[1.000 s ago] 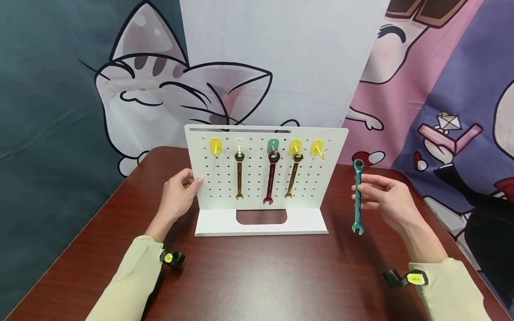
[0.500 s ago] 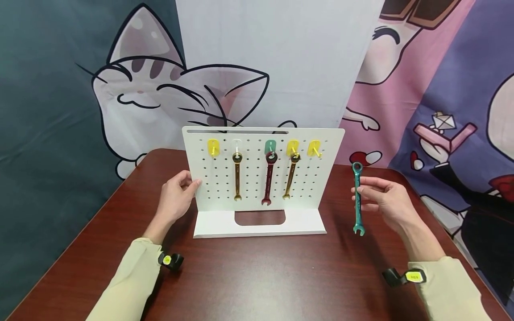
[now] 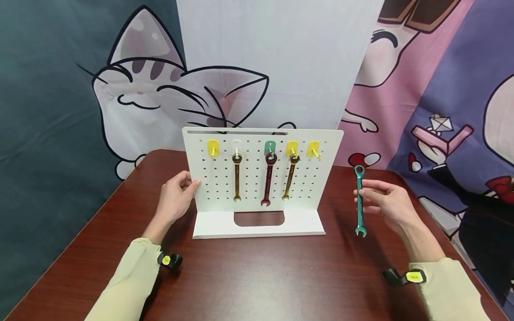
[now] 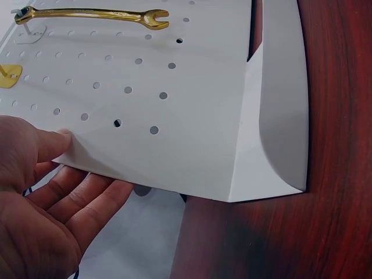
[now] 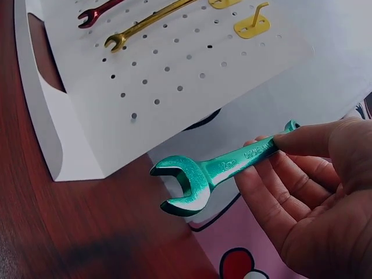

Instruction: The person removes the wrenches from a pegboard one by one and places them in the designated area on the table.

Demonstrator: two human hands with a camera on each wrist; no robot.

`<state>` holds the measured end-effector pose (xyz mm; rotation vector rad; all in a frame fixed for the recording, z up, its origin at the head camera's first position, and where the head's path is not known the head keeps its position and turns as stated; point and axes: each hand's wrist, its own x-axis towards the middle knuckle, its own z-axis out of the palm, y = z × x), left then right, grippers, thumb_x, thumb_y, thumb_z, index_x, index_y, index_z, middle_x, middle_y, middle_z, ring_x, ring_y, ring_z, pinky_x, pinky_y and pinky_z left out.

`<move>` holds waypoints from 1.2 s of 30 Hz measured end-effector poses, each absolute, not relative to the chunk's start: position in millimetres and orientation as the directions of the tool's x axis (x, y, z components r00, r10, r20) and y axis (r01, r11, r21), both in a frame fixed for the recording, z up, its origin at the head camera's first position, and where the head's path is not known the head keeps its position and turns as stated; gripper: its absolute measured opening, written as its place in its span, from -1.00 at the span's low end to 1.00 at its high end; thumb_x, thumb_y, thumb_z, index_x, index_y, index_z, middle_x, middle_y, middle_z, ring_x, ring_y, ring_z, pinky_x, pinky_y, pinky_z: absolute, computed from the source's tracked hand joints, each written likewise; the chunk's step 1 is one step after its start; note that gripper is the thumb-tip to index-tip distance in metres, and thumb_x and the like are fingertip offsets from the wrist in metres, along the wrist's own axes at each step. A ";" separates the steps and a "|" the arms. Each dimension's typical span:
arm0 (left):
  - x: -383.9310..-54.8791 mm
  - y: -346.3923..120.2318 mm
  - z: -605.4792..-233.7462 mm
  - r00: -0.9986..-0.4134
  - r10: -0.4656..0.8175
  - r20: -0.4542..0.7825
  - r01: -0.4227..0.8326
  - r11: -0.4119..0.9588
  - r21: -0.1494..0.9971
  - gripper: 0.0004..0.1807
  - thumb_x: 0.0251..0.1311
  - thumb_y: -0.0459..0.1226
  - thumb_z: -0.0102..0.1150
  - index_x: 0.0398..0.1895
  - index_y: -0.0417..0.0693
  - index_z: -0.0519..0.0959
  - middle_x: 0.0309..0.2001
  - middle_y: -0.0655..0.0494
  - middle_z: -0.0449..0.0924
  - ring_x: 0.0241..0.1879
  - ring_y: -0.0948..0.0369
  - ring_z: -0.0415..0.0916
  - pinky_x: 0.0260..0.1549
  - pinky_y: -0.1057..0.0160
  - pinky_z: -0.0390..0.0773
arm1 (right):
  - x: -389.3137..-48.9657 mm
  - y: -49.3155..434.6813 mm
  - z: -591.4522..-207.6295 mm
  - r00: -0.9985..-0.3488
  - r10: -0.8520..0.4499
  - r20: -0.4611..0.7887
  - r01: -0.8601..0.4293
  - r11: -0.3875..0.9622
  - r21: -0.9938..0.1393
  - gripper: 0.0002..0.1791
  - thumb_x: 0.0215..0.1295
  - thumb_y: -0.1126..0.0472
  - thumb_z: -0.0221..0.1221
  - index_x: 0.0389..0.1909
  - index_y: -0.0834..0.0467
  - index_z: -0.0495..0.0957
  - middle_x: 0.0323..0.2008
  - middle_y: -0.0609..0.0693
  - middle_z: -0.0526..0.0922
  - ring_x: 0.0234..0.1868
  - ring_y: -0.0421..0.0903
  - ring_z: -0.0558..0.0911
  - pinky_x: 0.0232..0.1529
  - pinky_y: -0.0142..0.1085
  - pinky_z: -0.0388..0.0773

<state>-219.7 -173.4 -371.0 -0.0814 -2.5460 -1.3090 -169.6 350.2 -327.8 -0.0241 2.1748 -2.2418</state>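
A white pegboard (image 3: 253, 178) stands upright on the table, its base toward me. My left hand (image 3: 176, 196) pinches its left edge, thumb on the front face and fingers behind. On the board hang a gold wrench (image 3: 237, 180) from a white hook, a dark red wrench (image 3: 268, 180) from a green hook (image 3: 270, 146), and another gold wrench (image 3: 290, 178) from a yellow hook. Right of the board, my right hand (image 3: 387, 203) holds a green combination wrench (image 5: 226, 165) between thumb and fingers. In the head view it is nearly vertical, ring end up, open end down.
Yellow hooks with nothing on them sit at the board's far left (image 3: 213, 148) and far right (image 3: 313, 150). The brown wooden table (image 3: 257, 276) extends in front of the board. Cartoon-printed cloth (image 3: 281, 67) hangs behind.
The head view has shifted slightly. The green wrench's lower end has swung a little to the right in my right hand. My left hand keeps its place on the board's edge.
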 end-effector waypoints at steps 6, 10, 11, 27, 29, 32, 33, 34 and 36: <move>-219.5 -174.5 -371.6 -0.962 -0.072 0.264 0.173 0.588 0.790 -0.84 0.51 -0.23 0.22 -0.08 -0.17 0.61 -0.30 -0.11 0.65 -0.47 0.13 0.44 -0.51 0.30 0.40 | -169.5 355.4 -331.9 -1.000 -0.005 -0.019 0.018 0.027 -0.999 -0.81 0.51 0.29 0.26 -0.13 -0.08 0.76 -0.26 -0.09 0.86 -0.25 -0.15 0.85 -0.26 -0.24 0.77; -219.3 -174.7 -371.4 -0.964 -0.071 0.258 0.168 0.590 0.790 -0.84 0.52 -0.23 0.22 -0.07 -0.17 0.61 -0.28 -0.13 0.67 -0.43 0.11 0.48 -0.49 0.30 0.43 | -169.6 360.1 -335.8 -0.999 0.004 -0.032 0.032 0.051 -0.998 -0.80 0.53 0.28 0.24 -0.13 -0.11 0.76 -0.25 -0.11 0.86 -0.24 -0.17 0.84 -0.26 -0.25 0.77; -219.3 -174.8 -371.4 -0.964 -0.070 0.255 0.166 0.591 0.790 -0.83 0.52 -0.23 0.22 -0.06 -0.17 0.61 -0.27 -0.13 0.68 -0.42 0.11 0.48 -0.49 0.30 0.43 | -169.8 361.3 -336.7 -0.999 0.006 -0.034 0.034 0.055 -0.998 -0.80 0.53 0.28 0.24 -0.13 -0.11 0.75 -0.25 -0.12 0.86 -0.24 -0.18 0.84 -0.26 -0.25 0.77; -219.3 -174.0 -369.6 -0.964 -0.066 0.257 0.169 0.593 0.787 -0.84 0.52 -0.23 0.21 -0.06 -0.16 0.61 -0.28 -0.14 0.68 -0.42 0.11 0.48 -0.48 0.30 0.44 | -170.5 377.9 -346.9 -0.998 0.034 -0.043 0.045 0.047 -0.998 -0.74 0.51 0.34 0.24 -0.14 -0.13 0.76 -0.29 -0.15 0.85 -0.27 -0.19 0.83 -0.28 -0.26 0.77; -219.2 -174.1 -369.8 -0.964 -0.066 0.259 0.171 0.594 0.786 -0.84 0.52 -0.23 0.21 -0.06 -0.16 0.61 -0.28 -0.14 0.68 -0.43 0.11 0.48 -0.48 0.30 0.43 | -170.8 379.7 -348.3 -0.998 0.042 -0.050 0.052 0.050 -0.997 -0.73 0.50 0.34 0.25 -0.15 -0.14 0.76 -0.29 -0.15 0.85 -0.27 -0.20 0.83 -0.28 -0.26 0.77; -219.4 -174.0 -370.4 -0.961 -0.068 0.267 0.175 0.598 0.782 -0.84 0.51 -0.24 0.22 -0.07 -0.17 0.61 -0.28 -0.14 0.69 -0.44 0.13 0.49 -0.49 0.31 0.45 | -171.9 383.0 -350.5 -0.997 0.053 -0.061 0.064 0.061 -0.996 -0.74 0.50 0.33 0.26 -0.15 -0.14 0.75 -0.30 -0.16 0.85 -0.28 -0.21 0.82 -0.28 -0.28 0.76; -219.5 -173.9 -370.6 -0.961 -0.068 0.270 0.177 0.599 0.781 -0.84 0.51 -0.24 0.22 -0.07 -0.17 0.61 -0.28 -0.14 0.70 -0.44 0.13 0.49 -0.48 0.31 0.45 | -172.3 384.3 -351.3 -0.996 0.057 -0.065 0.069 0.065 -0.996 -0.74 0.50 0.33 0.26 -0.15 -0.15 0.75 -0.30 -0.16 0.85 -0.28 -0.21 0.82 -0.28 -0.28 0.76; -219.6 -173.8 -370.7 -0.960 -0.068 0.273 0.179 0.600 0.780 -0.84 0.51 -0.24 0.22 -0.07 -0.17 0.61 -0.27 -0.14 0.70 -0.44 0.14 0.50 -0.48 0.31 0.46 | -172.8 385.8 -352.1 -0.996 0.062 -0.070 0.075 0.071 -0.995 -0.74 0.50 0.33 0.26 -0.15 -0.15 0.75 -0.31 -0.17 0.85 -0.28 -0.21 0.82 -0.28 -0.29 0.76; -219.8 -173.5 -370.7 -0.958 -0.068 0.278 0.183 0.601 0.778 -0.84 0.51 -0.24 0.22 -0.07 -0.17 0.61 -0.26 -0.15 0.72 -0.43 0.14 0.51 -0.48 0.31 0.47 | -173.8 388.8 -353.6 -0.994 0.070 -0.080 0.086 0.081 -0.993 -0.75 0.50 0.32 0.26 -0.14 -0.15 0.75 -0.31 -0.18 0.85 -0.28 -0.22 0.82 -0.28 -0.29 0.76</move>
